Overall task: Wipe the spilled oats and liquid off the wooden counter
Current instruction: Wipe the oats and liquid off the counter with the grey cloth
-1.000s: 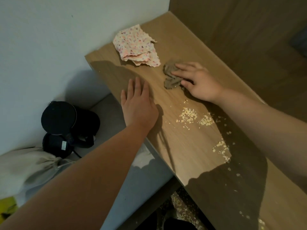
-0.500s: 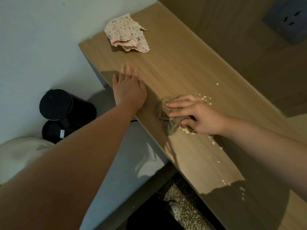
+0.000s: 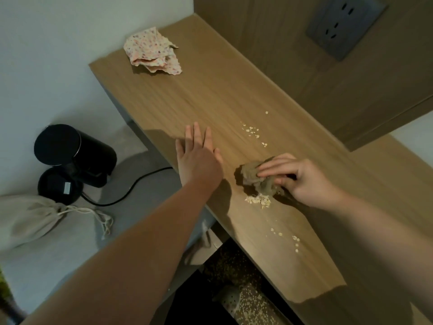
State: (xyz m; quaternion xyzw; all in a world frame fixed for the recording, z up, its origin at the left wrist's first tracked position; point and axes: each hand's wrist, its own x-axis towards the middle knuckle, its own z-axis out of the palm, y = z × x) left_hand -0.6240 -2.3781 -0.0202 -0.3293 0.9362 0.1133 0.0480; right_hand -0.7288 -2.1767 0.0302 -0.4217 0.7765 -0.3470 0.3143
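Oats (image 3: 259, 200) lie in a small heap touching the near side of the brown cloth (image 3: 254, 178), and loose flakes are scattered beyond the cloth and nearer than it on the desk (image 3: 210, 97). The cloth is bunched, I think, so that it gathers the flakes. The right hand (image 3: 302, 179) bends over the cloth and grips it with curled fingers, while the left hand (image 3: 199, 158) lies flat beside the cloth, fingers straight, holding nothing, probably for support.

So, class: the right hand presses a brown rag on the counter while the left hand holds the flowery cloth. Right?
No. The head view shows the left hand lying flat on the counter, holding nothing; the flowery cloth lies untouched at the far end. The right hand does press the brown rag.
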